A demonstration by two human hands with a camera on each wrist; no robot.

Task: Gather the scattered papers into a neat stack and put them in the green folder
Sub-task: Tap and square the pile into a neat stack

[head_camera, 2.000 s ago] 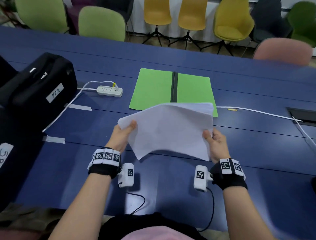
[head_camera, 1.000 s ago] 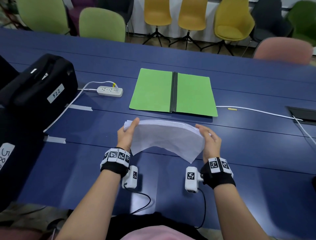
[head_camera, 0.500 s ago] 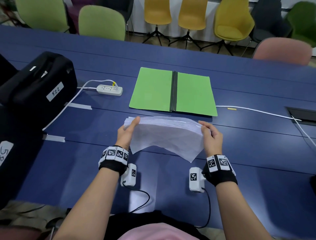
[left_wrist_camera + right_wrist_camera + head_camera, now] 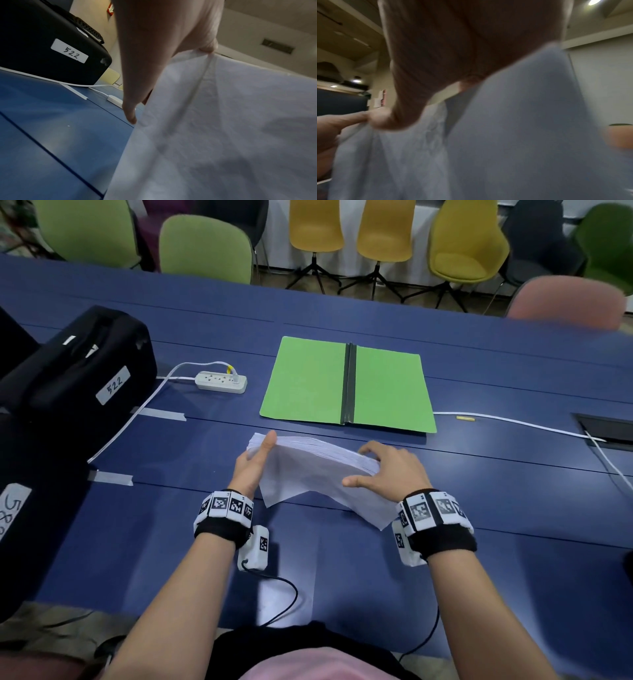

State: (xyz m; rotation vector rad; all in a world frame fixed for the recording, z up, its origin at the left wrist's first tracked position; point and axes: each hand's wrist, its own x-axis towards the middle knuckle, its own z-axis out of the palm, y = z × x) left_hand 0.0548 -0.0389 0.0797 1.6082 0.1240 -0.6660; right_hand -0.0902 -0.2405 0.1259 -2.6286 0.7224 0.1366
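A stack of white papers [image 4: 308, 470] stands on its long edge on the blue table [image 4: 513, 508], leaning toward me. My left hand [image 4: 257, 460] holds its left end, thumb on the near face and fingers behind. My right hand [image 4: 385, 465] grips the top right corner, fingers curled over the top edge and thumb on the near face. The left wrist view shows the hand [image 4: 154, 54] along the sheet edge [image 4: 223, 121]. The right wrist view is blurred, with paper [image 4: 505, 135] under the palm [image 4: 453, 54]. The green folder [image 4: 308, 381] lies open and flat just beyond the stack.
A black case labelled 522 [image 4: 78, 371] stands at the left. A white power strip [image 4: 221, 381] lies left of the folder, and a white cable [image 4: 513, 422] runs right to a table hatch [image 4: 606, 429]. Chairs line the far side.
The stack came down from a raised hold onto the table and turned edge-up. My right hand shifted from the right edge onto the top corner, tipping that end lower.
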